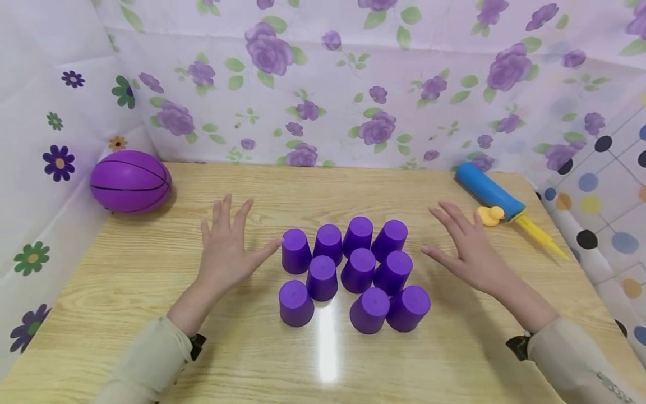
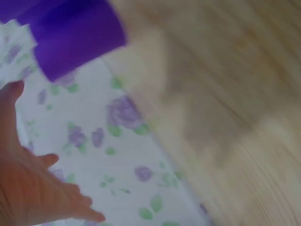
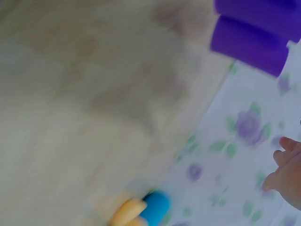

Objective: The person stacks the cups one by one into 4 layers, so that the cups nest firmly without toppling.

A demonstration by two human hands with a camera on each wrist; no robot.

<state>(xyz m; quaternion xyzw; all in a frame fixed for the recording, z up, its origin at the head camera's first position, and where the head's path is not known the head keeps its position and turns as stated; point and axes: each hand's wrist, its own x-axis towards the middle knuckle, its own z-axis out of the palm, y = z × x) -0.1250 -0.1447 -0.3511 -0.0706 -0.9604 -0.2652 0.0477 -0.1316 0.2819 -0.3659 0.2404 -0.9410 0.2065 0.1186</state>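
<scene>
Several purple plastic cups stand upside down in a loose cluster at mid-table, among them a back-left cup (image 1: 296,252), a front-left cup (image 1: 296,304) and a front-right cup (image 1: 409,308). To their left, my left hand (image 1: 224,252) is spread with its fingers straight, the thumb tip right at the back-left cup's edge. My right hand (image 1: 468,252) hovers to the right of the cluster, fingers extended and apart from the cups. Neither hand holds anything. In the left wrist view a purple cup (image 2: 80,40) shows above the hand; in the right wrist view a cup (image 3: 249,44) is at upper right.
A purple ball (image 1: 131,182) with black lines sits at the table's back left corner. Toward the back right lie a blue and yellow hand pump (image 1: 489,189) and a small yellow rubber duck (image 1: 489,215). A flowered cloth (image 1: 323,84) hangs behind the wooden table (image 1: 242,359).
</scene>
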